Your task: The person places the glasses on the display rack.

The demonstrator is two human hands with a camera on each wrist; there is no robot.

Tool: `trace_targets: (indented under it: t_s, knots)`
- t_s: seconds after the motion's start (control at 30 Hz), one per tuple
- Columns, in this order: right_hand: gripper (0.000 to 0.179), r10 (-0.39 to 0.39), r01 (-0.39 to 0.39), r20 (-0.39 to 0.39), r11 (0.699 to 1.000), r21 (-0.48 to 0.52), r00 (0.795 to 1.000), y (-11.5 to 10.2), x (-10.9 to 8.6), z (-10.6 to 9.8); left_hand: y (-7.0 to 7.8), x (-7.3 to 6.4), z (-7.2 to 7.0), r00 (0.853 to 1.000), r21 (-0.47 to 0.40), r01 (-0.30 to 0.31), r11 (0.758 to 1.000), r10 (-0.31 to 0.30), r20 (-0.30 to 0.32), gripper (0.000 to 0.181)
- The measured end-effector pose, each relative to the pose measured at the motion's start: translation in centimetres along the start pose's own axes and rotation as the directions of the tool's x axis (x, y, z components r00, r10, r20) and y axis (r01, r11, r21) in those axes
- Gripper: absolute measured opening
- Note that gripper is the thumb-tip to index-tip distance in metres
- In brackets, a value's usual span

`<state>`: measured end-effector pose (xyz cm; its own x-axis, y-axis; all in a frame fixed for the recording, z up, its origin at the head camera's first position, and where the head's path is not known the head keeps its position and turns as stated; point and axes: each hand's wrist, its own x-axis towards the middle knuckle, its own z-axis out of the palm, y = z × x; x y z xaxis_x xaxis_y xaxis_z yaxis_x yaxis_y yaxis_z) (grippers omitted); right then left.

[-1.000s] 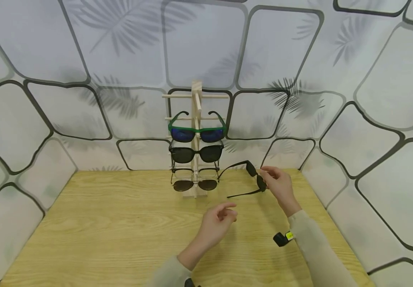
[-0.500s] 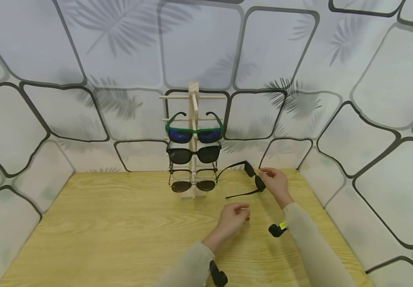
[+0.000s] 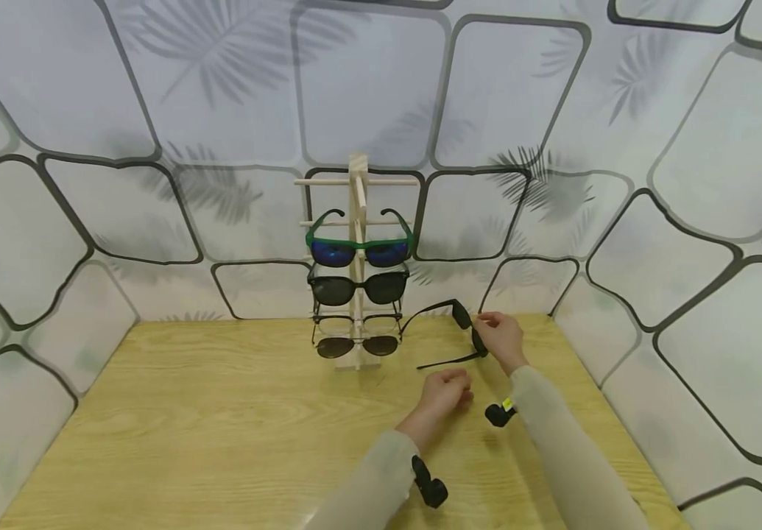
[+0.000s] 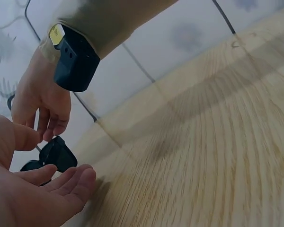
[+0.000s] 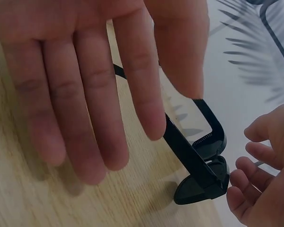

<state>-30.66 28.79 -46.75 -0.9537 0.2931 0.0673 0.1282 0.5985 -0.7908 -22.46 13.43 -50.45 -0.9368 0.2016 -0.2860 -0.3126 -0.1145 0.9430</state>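
Black sunglasses (image 3: 462, 315) stand on the table to the right of the rack, lenses turned rightward and temples pointing left. My right hand (image 3: 501, 341) is at their bridge, overlapping one lens. In the right wrist view the loosely bent fingers of my right hand (image 5: 260, 177) come right up to the frame, with the thumb apart from it. Nearer the front, my left hand (image 3: 443, 394) hovers beside the nearer temple, holding nothing. Its fingers (image 5: 92, 99) extend in front of the sunglasses (image 5: 199, 187) in the right wrist view; the left wrist view shows its palm (image 4: 38, 198) upturned.
A wooden rack (image 3: 358, 165) stands at the back with several pairs on it: green-framed sunglasses (image 3: 333, 254), black-framed ones (image 3: 333, 290), clear-lensed glasses (image 3: 334, 322) and brown-lensed ones (image 3: 336, 347). Patterned panels (image 3: 626, 346) enclose the wooden table (image 3: 208, 427) at back and sides.
My left hand has moved right and slightly back, toward the sunglasses' nearer temple. My right hand has shifted slightly left over the bridge; the sunglasses stay in place beside the rack.
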Motion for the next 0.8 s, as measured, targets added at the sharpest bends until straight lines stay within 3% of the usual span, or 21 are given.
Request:
trace_targets:
  t_s: [0.2,0.4,0.6,0.8]
  knots:
    - [0.038,0.013,-0.013,-0.01,0.999,-0.038,1.0,-0.3,0.6,0.4,0.2,0.7,0.5,0.997,-0.09,0.075,0.993,-0.075,0.004,0.038]
    - [0.035,0.008,-0.009,-0.013,0.996,-0.088,1.0,0.1,0.9,0.8,0.0,1.3,0.8,0.997,-0.114,0.079,0.99,-0.08,-0.004,0.036]
    - [0.034,0.016,-0.013,0.018,0.991,-0.131,1.0,0.3,0.5,0.8,-0.3,2.2,0.5,0.997,-0.219,0.058,0.974,-0.067,-0.031,0.038]
    - [0.033,0.059,-0.053,0.082,0.996,-0.07,0.995,0.0,-0.3,0.3,-0.4,2.6,0.3,0.993,-0.299,0.057,0.953,-0.086,-0.082,0.043]
